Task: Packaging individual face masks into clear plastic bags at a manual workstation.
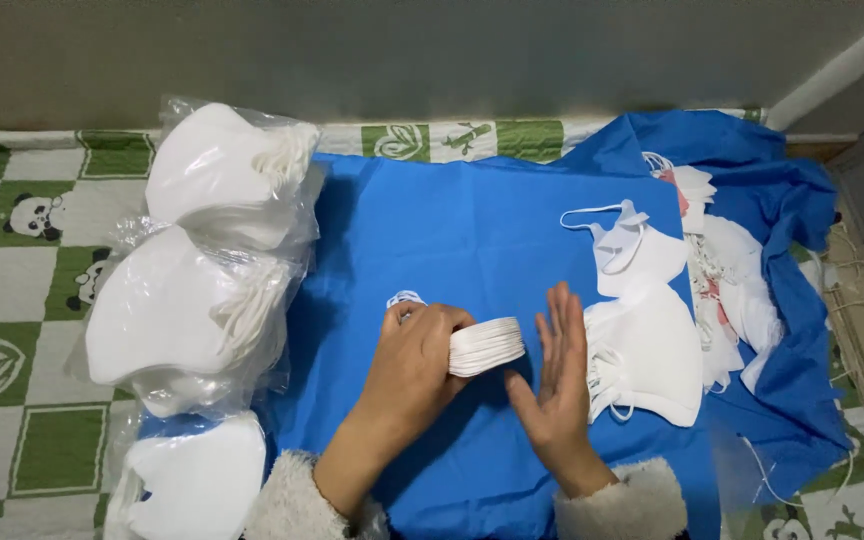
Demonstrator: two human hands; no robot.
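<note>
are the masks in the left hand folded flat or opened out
Folded flat: the stack of white masks shows thin layered edges, pinched in the left hand, with the right hand open beside it.

Two bare hands and forearms enter from the bottom edge of the view. The left hand [407, 365] wears no glove, ring or watch that can be seen, and neither does the right hand [557, 385]. Each wrist comes out of a thick, fluffy cuff in off-white (it looks like fleece or pile, with a shaggy, uneven surface). The left cuff [287, 500] is bulky and rounded, wrapping the forearm closely. The right cuff [622, 500] matches it in colour and texture. Below the right cuff a sliver of darker fabric shows, too small to tell more.
</note>
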